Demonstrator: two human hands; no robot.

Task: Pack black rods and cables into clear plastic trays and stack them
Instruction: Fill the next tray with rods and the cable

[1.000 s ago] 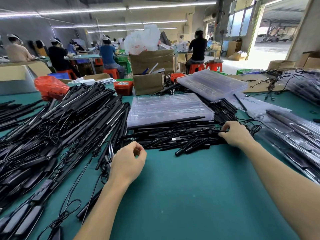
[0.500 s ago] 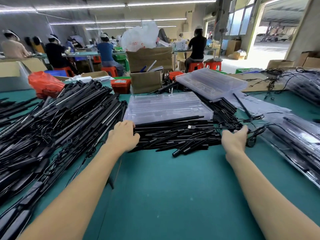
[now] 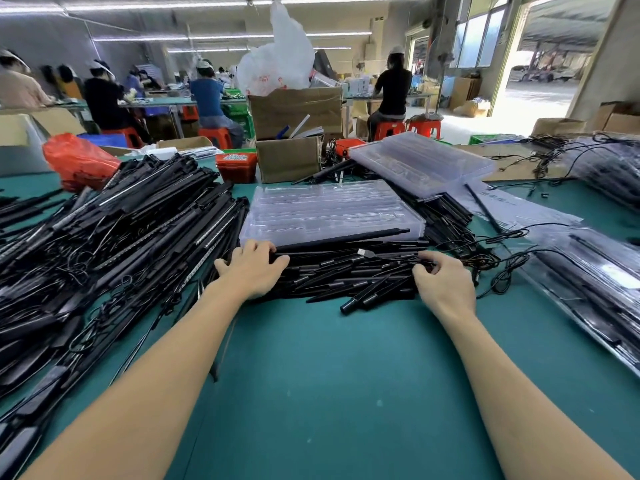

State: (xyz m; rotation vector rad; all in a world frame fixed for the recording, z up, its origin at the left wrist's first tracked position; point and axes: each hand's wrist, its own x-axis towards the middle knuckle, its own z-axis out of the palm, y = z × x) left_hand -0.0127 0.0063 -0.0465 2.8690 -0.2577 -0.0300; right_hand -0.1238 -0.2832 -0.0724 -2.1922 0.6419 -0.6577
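**Rod Bundle Held at Both Ends**

A bundle of black rods (image 3: 349,271) is laid crosswise on the green table (image 3: 329,393), directly in front of a stack of clear plastic trays (image 3: 329,211). The left end of the bundle is gripped by the left hand (image 3: 251,271), with the fingers curled over the top of the rods. The right end is gripped by the right hand (image 3: 443,285), with the fingertips curled into the rod ends and thin cables (image 3: 502,268). The cables are trailed to the right of the bundle. A second tray stack (image 3: 420,161) is positioned behind and to the right. A large pile of black rods and cables (image 3: 114,237) is spread along the left side. Filled trays (image 3: 595,282) are placed at the right edge of the table. Cardboard boxes (image 3: 294,133) are set behind the trays.
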